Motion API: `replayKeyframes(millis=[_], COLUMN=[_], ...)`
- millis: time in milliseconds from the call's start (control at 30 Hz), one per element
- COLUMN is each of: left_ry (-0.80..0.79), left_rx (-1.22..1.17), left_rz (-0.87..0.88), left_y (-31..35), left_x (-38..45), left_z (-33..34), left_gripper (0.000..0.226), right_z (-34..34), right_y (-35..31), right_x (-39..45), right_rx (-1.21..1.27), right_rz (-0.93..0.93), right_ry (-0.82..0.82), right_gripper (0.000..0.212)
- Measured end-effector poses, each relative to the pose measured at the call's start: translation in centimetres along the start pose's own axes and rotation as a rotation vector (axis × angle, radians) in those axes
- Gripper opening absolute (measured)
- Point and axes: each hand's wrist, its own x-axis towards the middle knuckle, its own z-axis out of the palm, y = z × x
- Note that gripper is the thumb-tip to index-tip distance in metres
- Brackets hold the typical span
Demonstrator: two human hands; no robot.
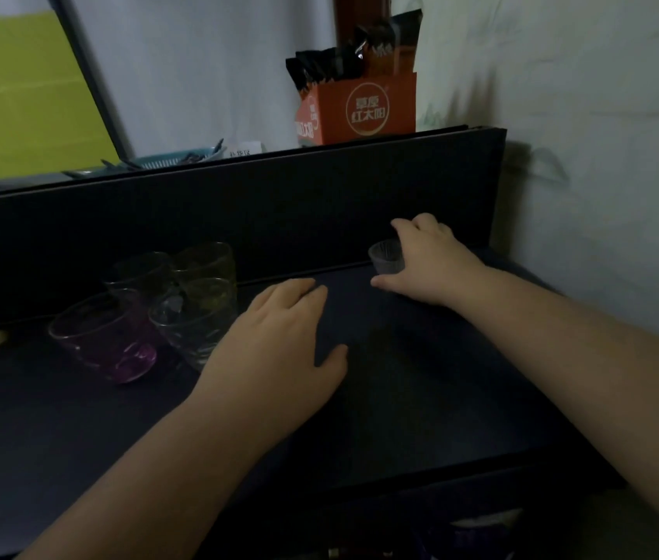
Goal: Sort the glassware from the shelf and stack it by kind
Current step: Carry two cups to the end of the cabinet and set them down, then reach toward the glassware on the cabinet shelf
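Nearest, left hand (279, 349) lies flat, fingers straight, on the dark surface (420, 377); right hand (426, 260) grips a small clear cup (385, 256). Coloured tumblers (166, 305) stand clustered, seemingly barely sorted.

The tumblers (125, 337) look like glossy clear and tinted glass, the shelf (400, 377) dark and matt, the box (364, 111) printed cardboard.

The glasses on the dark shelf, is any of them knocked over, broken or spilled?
No, nothing stands out. The purple glass, the clear glass and the yellowish glasses behind them all stand upright in one cluster. The right hand holds a small clear cup upright, apart from the cluster. No spill or breakage shows.
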Motion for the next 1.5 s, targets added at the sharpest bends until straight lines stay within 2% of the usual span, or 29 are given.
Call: replayKeyframes(millis=[233,400,667,1067,1333,1500], left_ry=[0.085,0.067,0.022,0.099,0.115,0.12], left_rx=[0.029,0.112,0.262,0.334,0.371,0.426], left_rz=[-0.009,-0.066,-0.308,-0.542,-0.696,-0.76], left_y=[-2.7,-7.0,-18.0,-31.4,-39.4,-45.1], left_x=[-5.3,-11.0,-21.5,-38.9,-45.0,-46.9], left_z=[-3.1,-6.0,-11.0,-18.8,-20.6,-22.5], left_gripper=[0.067,0.064,0.081,0.077,0.076,0.077], right_z=[-2.9,-2.7,0.1,5.9,11.0,14.2], right_y=[-4.0,-9.5,-23.9,-44.1,-56.1,-64.9], right_x=[-8.0,-14.1,-19.7,-24.1,-22.9,-20.6], right_rx=[0.012,-0.013,0.006,0.101,0.126,0.234], right_rz=[-0.164,-0.274,-0.426,-0.58,-0.7,-0.785], right_ry=[0.185,0.158,0.13,0.05,0.013,0.045], right_gripper=[0.083,0.068,0.058,0.061,0.059,0.059])
